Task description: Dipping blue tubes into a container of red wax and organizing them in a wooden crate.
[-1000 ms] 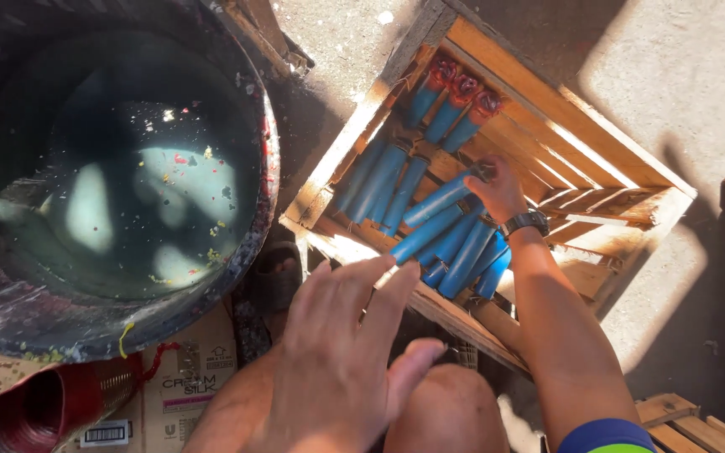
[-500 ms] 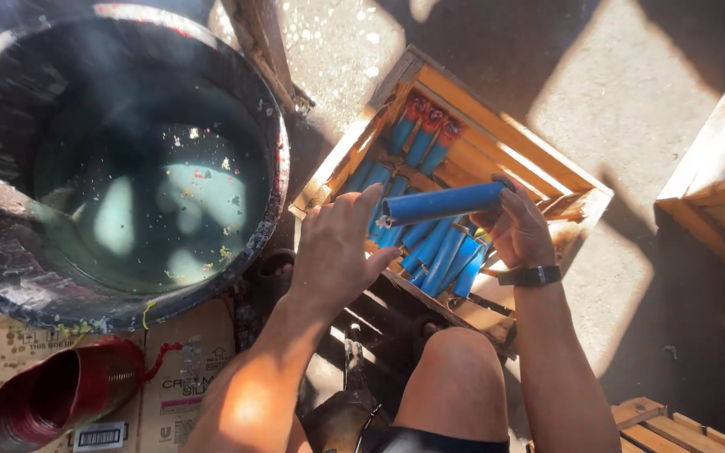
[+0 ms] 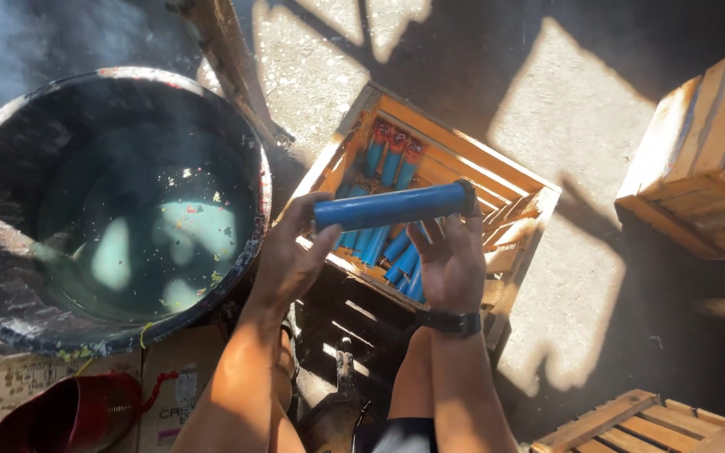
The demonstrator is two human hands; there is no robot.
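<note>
Two hands hold one blue tube [image 3: 392, 206] level above the wooden crate [image 3: 513, 180]: left hand [image 3: 289, 256] pinching its near end, right hand [image 3: 451, 260] with fingers curled round the far end. More blue tubes [image 3: 383, 243] lie below; a dark water-filled tub [image 3: 119, 210] stands just beside. Half a second ago the left hand was open and had not gripped the tube.

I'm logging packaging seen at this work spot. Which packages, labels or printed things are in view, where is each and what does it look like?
Flattened cardboard: bottom left, beside the black tub; brown, dark print, tub partly covers it.
Blue tube: plain, no label visible, held level in left hand and right hand over the wooden crate.
Tubes in crate: blue, some with red ends.
No signs or screens.
</note>
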